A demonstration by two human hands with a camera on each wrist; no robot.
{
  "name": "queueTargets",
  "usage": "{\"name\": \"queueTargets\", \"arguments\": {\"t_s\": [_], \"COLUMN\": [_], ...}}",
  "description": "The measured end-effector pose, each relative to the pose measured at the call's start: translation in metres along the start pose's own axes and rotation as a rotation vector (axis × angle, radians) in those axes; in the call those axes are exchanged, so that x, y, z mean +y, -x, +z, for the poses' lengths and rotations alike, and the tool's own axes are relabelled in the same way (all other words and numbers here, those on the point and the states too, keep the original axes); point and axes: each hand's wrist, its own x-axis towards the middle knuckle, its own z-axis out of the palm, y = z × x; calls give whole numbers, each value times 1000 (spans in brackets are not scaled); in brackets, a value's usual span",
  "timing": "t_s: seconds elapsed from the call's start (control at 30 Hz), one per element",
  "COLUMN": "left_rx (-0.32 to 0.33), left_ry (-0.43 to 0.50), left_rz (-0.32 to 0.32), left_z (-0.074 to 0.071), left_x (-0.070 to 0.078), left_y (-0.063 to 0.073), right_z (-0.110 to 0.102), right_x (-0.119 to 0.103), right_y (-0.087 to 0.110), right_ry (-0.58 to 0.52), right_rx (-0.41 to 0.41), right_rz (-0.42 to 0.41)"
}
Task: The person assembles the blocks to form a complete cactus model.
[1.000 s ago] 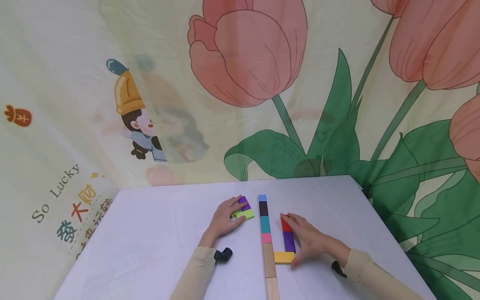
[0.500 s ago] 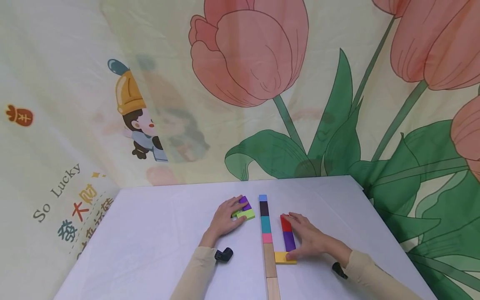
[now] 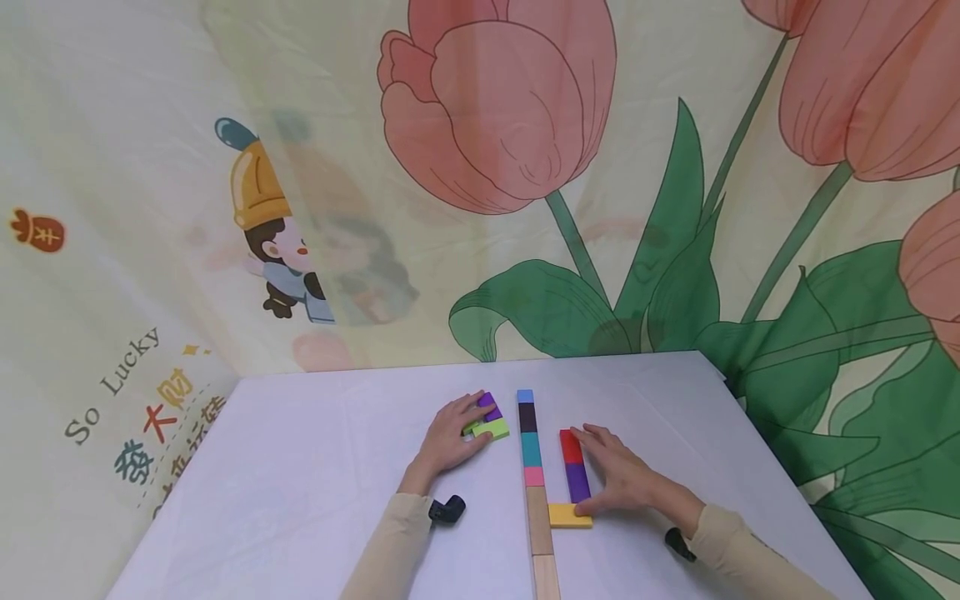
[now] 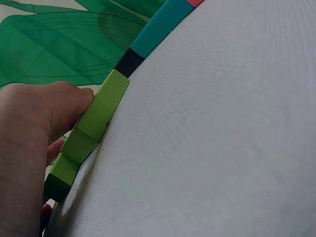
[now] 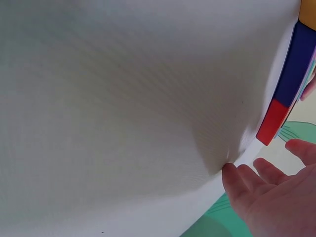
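In the head view my left hand (image 3: 450, 435) holds a small cluster of blocks: a purple block (image 3: 490, 405) under its fingertips and a lime green block (image 3: 491, 429) by the thumb. The left wrist view shows that thumb against the lime green block (image 4: 101, 111), with a second green piece (image 4: 61, 175) beside it. My right hand (image 3: 621, 473) has its fingers extended near a red block (image 3: 572, 447). Its thumb touches the yellow block (image 3: 567, 516). A dark purple block (image 3: 577, 483) lies between red and yellow. In the right wrist view the right fingers (image 5: 237, 185) look loosely spread.
A straight row runs between the hands: light blue (image 3: 525, 396), black (image 3: 527, 417), teal (image 3: 531, 449), pink (image 3: 533, 476), then wood-coloured blocks (image 3: 538, 521). The yellow block's left end meets this row. A white cloth (image 3: 300, 483) covers the table, and a tulip-print curtain (image 3: 495, 108) hangs behind.
My right thumb has shifted from the yellow block's right end onto the block. The red block now shows more fully beside the right fingertips. My left hand stays in place.
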Motion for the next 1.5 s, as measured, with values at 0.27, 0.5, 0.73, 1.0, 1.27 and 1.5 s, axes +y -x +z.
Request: {"name": "queueTargets", "arguments": {"t_s": [0.27, 0.5, 0.73, 1.0, 1.27, 1.5], "left_rx": [-2, 5, -1, 2, -4, -29], "left_ry": [1, 11, 9, 4, 10, 12], "left_rz": [-5, 6, 0, 6, -3, 2], "left_z": [0, -1, -2, -1, -1, -3], "left_x": [0, 0, 1, 0, 0, -1], "left_y": [1, 1, 1, 1, 0, -1], "right_z": [0, 2, 1, -3, 4, 9], "right_x": [3, 5, 5, 2, -1, 3], "right_y": [1, 0, 0, 3, 11, 12], "right_ry": [-8, -20, -28, 23, 112, 136], "right_rx": [41, 56, 62, 150, 94, 50], "right_rz": [-25, 4, 18, -40, -114, -86]}}
